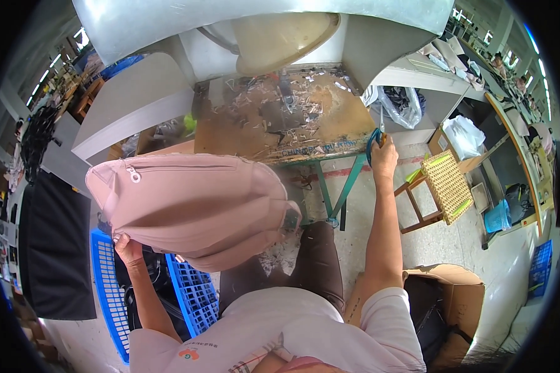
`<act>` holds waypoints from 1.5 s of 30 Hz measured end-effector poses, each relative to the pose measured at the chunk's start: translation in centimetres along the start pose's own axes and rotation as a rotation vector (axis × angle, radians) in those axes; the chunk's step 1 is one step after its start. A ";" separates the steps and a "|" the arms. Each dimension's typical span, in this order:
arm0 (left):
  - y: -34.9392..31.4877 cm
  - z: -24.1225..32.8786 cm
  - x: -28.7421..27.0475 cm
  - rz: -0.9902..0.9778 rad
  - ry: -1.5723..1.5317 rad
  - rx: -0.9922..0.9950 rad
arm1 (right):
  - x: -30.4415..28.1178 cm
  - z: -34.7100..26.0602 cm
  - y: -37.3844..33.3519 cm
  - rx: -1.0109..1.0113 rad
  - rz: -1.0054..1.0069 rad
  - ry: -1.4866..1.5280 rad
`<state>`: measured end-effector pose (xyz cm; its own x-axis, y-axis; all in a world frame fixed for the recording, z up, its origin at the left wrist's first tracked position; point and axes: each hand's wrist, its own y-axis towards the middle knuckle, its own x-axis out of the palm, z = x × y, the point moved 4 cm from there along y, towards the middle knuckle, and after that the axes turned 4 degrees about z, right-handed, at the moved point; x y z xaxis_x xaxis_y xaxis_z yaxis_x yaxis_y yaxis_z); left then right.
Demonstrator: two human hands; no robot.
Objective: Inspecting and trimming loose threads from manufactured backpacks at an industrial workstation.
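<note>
A pink bag point(193, 205) with a zipper and a pale zipper pull hangs at the left, in front of the worktable. My left hand point(129, 250) pinches its lower left edge. Out to the right, beyond the table's corner, my right hand point(384, 156) is closed round a pair of scissors point(374, 144) with blue handles, blades pointing up and away from me. The scissors are apart from the bag. The bag's underside and the far fingers of my left hand are hidden.
Scraps litter the brown worktable point(230, 133) under a metal hood point(261, 18). A blue crate point(109, 292) with black items stands below the bag. A woven stool point(447, 186) is at the right, and a cardboard box point(466, 298) sits by my right side.
</note>
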<state>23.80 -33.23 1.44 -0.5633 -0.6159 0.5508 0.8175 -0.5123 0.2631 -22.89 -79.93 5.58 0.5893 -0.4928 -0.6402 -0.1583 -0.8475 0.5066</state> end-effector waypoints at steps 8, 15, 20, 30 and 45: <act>0.1 0.6 0.2 0.022 -0.041 0.012 | -5.1 -6.3 -11.7 0.139 -0.891 1.223; 0.3 0.6 0.4 0.013 -0.061 0.028 | -7.1 -11.1 -13.9 -0.438 -0.896 0.601; 0.1 0.8 0.2 0.009 -0.084 0.031 | -6.7 -11.6 -13.6 -0.522 -0.878 0.519; -0.1 0.7 0.3 -0.054 -0.071 0.016 | -6.9 -11.4 -13.8 -0.517 -1.035 0.624; -0.3 0.2 -0.9 0.037 -0.076 0.000 | -7.5 -12.1 -13.9 -0.554 -0.899 0.705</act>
<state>24.09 -32.40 1.03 -0.5218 -0.5871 0.6189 0.8377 -0.4898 0.2416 -15.56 -62.06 10.33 0.6354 0.5672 -0.5240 0.7662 -0.5473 0.3366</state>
